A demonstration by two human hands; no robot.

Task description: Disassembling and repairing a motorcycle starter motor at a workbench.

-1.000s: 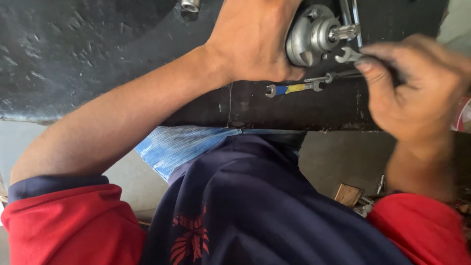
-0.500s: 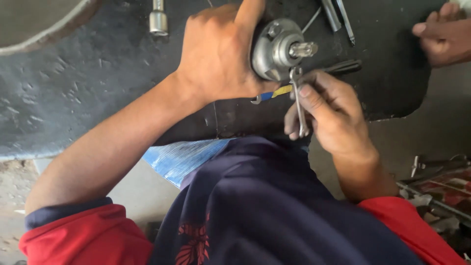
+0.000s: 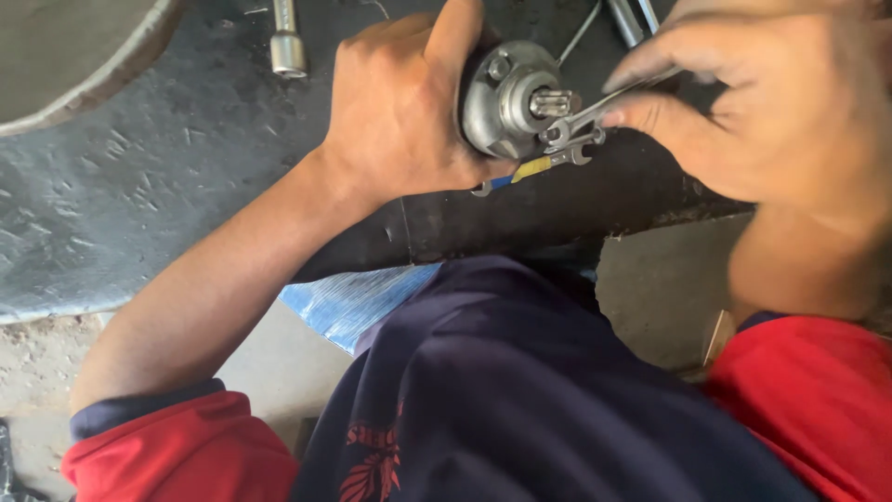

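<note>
- Grey cast-metal housing [image 3: 506,98], round, with a splined shaft stub at its centre: lies on the black rubber mat [image 3: 139,186], near the mat's near edge; closer and larger in view than half a second ago, still in the same place on the mat.
- Left hand [image 3: 400,112]: grip wrapped around the housing's left side, thumb up over the top; hold unchanged from the earlier views.
- Right hand [image 3: 743,112]: half a second ago it was below the housing, fingers on a spanner; now raised to the housing's right, fingers pinched on a slim steel spanner [image 3: 595,110], its open end set at the shaft's base.
- Judgement: the tool has gone from being picked up to being applied at the shaft.
- Second spanner [image 3: 548,165], yellow-and-blue band: flat on the mat just under the housing, untouched.
- Socket extension [image 3: 286,42]: far edge of the mat, apart.
- Blue plastic sheet [image 3: 358,302]: under the mat's near edge.
</note>
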